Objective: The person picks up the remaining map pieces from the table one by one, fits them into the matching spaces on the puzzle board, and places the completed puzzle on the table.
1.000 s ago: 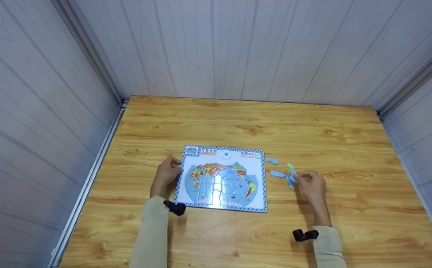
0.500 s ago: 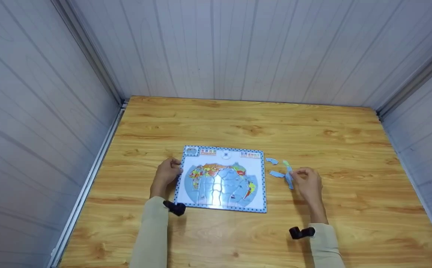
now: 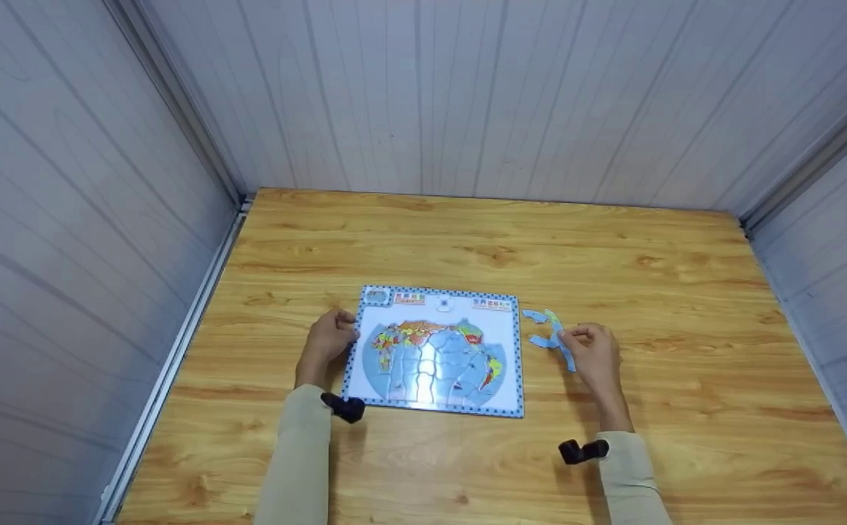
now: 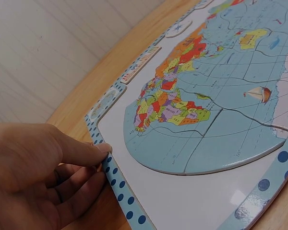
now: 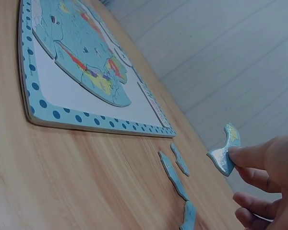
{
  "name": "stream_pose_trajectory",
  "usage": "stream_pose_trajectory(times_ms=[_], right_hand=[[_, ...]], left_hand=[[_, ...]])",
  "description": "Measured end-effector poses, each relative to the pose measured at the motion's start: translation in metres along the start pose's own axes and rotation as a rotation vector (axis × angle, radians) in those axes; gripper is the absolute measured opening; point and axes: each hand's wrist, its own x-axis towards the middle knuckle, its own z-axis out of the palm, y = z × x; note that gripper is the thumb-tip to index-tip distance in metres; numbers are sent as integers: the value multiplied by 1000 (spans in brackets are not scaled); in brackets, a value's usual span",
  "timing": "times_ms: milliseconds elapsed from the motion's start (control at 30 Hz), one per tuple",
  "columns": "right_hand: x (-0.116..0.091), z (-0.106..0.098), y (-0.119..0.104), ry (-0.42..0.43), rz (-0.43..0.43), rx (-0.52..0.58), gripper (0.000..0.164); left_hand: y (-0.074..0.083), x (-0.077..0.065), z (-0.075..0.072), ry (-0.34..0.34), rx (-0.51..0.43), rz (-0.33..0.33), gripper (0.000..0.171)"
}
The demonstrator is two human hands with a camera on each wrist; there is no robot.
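Note:
A world-map jigsaw board (image 3: 500, 410) with a blue dotted border lies flat on the table. At its left edge, my left hand (image 3: 330, 337) grips the border, thumb (image 4: 102, 149) on top and the other fingers curled beside the rim. My right hand (image 3: 598, 357) pinches a blue puzzle piece (image 5: 224, 157) with a yellow-green end, held above the table right of the board. Below it lie a short loose piece (image 5: 180, 160), a longer one (image 5: 173, 176) and another piece (image 5: 188, 215), all blue. The piece's underside and some right fingertips are hidden.
The wooden table (image 3: 496, 240) meets pale panelled walls (image 3: 452, 95) at the back and sides. Small black cameras are on both wrists, the left one (image 3: 343, 408) close to the board's lower left corner.
My right hand has moved left toward the board, carrying the pinched puzzle piece over the loose ones. The left hand and the board have stayed in place.

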Motion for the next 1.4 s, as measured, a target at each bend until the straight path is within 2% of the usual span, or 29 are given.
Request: stream_pose_trajectory(times_ms=[200,433,867,1200,1400], right_hand=[[1,7,-5,0,-24,5,26],[1,13,-9,-19,-21,1,28],[4,30,-16,-56,23,56,23],[5,48,-21,-63,-15,104,21],[5,59,-21,-43,-64,95,20]], left_hand=[[0,-1,0,-4,-4,5,27],[-1,-3,-2,-3,22,59,28],[-1,-1,-1,4,21,27,27],[0,0,0,0,10,18,27],[-1,-1,-1,5,38,63,28]])
